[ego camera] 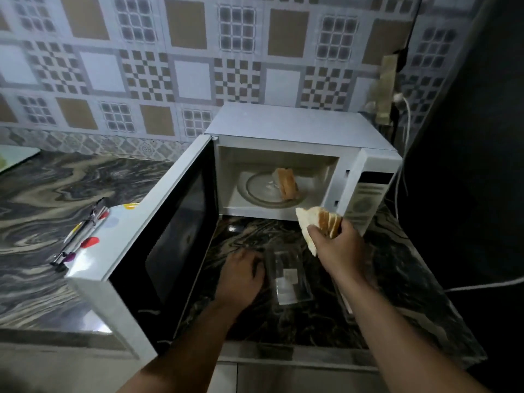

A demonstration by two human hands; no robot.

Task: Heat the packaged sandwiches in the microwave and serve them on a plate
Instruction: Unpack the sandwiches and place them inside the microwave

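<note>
Your right hand [337, 245] grasps a sandwich [317, 222] just in front of the open microwave [297, 129], its long axis running from upper right to lower left, pointed corner toward the cavity. A second sandwich [287, 183] lies on the turntable [255, 191], long axis front to back. Your left hand [241, 276] rests curled against the clear package [289, 276] on the counter [42, 194]; its grip is hidden. The door [158, 231] swings left, bounding the free counter strip.
</note>
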